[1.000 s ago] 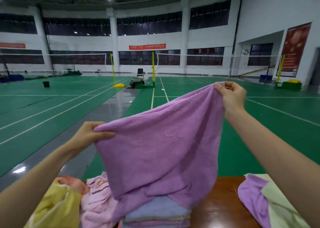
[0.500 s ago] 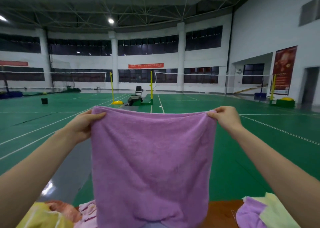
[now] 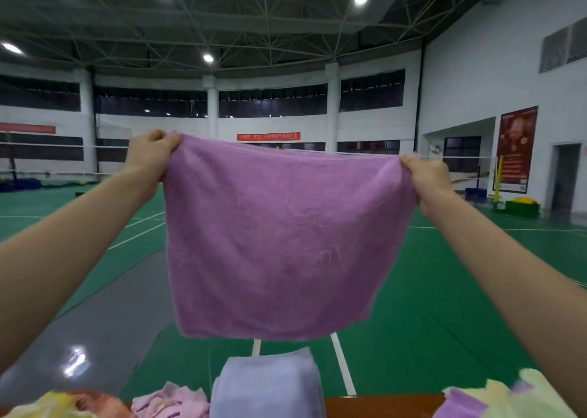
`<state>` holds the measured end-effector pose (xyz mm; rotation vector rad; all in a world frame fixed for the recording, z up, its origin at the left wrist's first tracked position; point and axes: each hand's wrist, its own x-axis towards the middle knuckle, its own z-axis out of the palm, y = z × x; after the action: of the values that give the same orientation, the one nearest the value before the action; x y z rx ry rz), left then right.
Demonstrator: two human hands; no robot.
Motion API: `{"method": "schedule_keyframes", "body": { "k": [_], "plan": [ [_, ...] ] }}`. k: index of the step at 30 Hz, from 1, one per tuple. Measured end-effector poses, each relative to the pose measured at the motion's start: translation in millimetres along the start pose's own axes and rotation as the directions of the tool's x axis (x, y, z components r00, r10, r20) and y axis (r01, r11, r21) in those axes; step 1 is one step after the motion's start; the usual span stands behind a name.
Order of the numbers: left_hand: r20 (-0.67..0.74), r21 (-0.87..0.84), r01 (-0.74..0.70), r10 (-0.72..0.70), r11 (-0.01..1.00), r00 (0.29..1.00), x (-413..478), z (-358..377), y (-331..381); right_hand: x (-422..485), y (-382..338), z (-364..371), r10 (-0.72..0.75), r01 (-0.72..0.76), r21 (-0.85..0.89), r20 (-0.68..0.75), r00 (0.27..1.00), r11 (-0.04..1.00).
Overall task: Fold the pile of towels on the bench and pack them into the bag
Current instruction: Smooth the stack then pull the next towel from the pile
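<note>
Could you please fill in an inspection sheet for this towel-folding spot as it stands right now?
Surface: brown bench, only a strip shows at the bottom edge.
Job's things: purple towel held spread out in the air, its lower edge clear above a folded lavender towel; crumpled pink towel and yellow towel to the left; pale green towel and a second purple towel to the right; no bag in view.
Clutter: nothing seen.
Hands: left hand and right hand each grip a top corner of the purple towel.
Cables: nothing seen.
Surroundings: green court floor, red banner on the far wall.
</note>
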<state>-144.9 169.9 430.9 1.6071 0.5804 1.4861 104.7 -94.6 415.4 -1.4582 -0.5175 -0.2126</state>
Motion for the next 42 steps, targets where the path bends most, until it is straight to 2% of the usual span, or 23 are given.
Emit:
{"method": "schedule_keyframes", "body": {
  "k": [3, 5, 8, 10, 12, 14, 17, 19, 22, 27, 28, 29, 30, 32, 33, 36, 38, 40, 42],
  "plan": [
    [-0.058, 0.121, 0.098, -0.091, 0.988, 0.994, -7.5, 5.3, -28.0, 2.5, 27.8, 7.7, 0.2, -0.202, 0.043, 0.044, 0.979, 0.978],
    [-0.09, 0.146, 0.16, -0.148, 0.976, 0.985, -15.2, 9.4, -41.1, 0.4, 46.2, 12.6, 0.306, -0.306, -0.022, 0.094, 0.947, 0.952],
    [-0.05, 0.127, 0.236, -0.231, 0.963, 0.972, -29.2, 23.3, -47.5, -10.5, 57.8, 28.4, 0.357, -0.349, -0.08, 0.148, 0.922, 0.934],
    [0.034, 0.11, 0.251, -0.256, 0.962, 0.966, -41.4, 39.0, -43.2, -22.3, 56.6, 44.2, 0.323, -0.314, -0.082, 0.169, 0.931, 0.946],
    [0.141, 0.098, 0.246, -0.258, 0.964, 0.956, -58.4, 56.7, -34.8, -38.7, 49.2, 62.7, 0.24, -0.213, -0.151, 0.193, 0.951, 0.965],
    [0.244, 0.096, 0.22, -0.237, 0.971, 0.94, -78.6, 72.9, -25.1, -57.7, 40.0, 79.9, 0.125, -0.065, -0.233, 0.249, 0.96, 0.97],
    [0.353, 0.072, 0.183, -0.196, 0.981, 0.915, -102.9, 89.0, -10.5, -85.7, 26.1, 93.5, -0.091, 0.176, -0.253, 0.315, 0.945, 0.951],
    [0.405, 0.0, 0.217, -0.199, 0.976, 0.893, -113.8, 93.4, 1.1, -96.6, 18.8, 94.2, -0.195, 0.288, -0.268, 0.325, 0.925, 0.919],
    [0.456, -0.109, 0.305, -0.225, 0.946, 0.861, -120.9, 89.6, 16.7, -103.3, 12.5, 86.6, -0.251, 0.336, -0.186, 0.368, 0.895, 0.923],
    [0.591, -0.154, 0.359, -0.205, 0.921, 0.78, -120.7, 75.6, 21.2, -104.4, 6.7, 73.6, -0.242, 0.279, -0.016, 0.449, 0.86, 0.96],
    [0.603, -0.161, 0.328, -0.17, 0.931, 0.779, -120.6, 73.4, 18.6, -101.7, 6.4, 73.0, -0.209, 0.22, 0.032, 0.464, 0.861, 0.975],
    [0.596, -0.137, 0.217, -0.095, 0.966, 0.797, -118.2, 71.6, 13.1, -99.1, 5.5, 72.3, -0.159, 0.14, 0.074, 0.489, 0.858, 0.987],
    [0.582, -0.069, 0.035, 0.012, 0.997, 0.813, -115.3, 70.0, 6.7, -97.0, 4.1, 71.5, -0.113, 0.07, 0.101, 0.523, 0.845, 0.992],
    [0.614, 0.093, -0.287, 0.172, 0.953, 0.77, -107.9, 68.5, -6.5, -94.1, -0.2, 70.2, -0.088, 0.033, 0.102, 0.599, 0.796, 0.994],
    [0.658, 0.163, -0.336, 0.152, 0.928, 0.738, -104.7, 67.2, -11.4, -92.7, -2.4, 69.9, -0.096, 0.04, 0.102, 0.634, 0.768, 0.994],
    [0.764, 0.272, -0.194, -0.089, 0.942, 0.639, -96.1, 54.5, -21.1, -88.0, -8.6, 69.4, -0.109, 0.034, 0.121, 0.694, 0.711, 0.992],
    [0.808, 0.258, -0.133, -0.138, 0.957, 0.573, -87.3, 44.6, -29.6, -81.0, -8.4, 67.9, -0.105, 0.028, 0.12, 0.701, 0.705, 0.992],
    [0.799, 0.261, -0.111, -0.15, 0.959, 0.582, -78.4, 36.1, -35.9, -73.2, -6.3, 64.3, -0.092, 0.012, 0.121, 0.687, 0.721, 0.993],
    [0.736, 0.29, -0.062, -0.181, 0.955, 0.652, -69.6, 30.3, -39.0, -64.5, -2.0, 59.7, -0.077, -0.016, 0.133, 0.66, 0.748, 0.991]
  ]
}}
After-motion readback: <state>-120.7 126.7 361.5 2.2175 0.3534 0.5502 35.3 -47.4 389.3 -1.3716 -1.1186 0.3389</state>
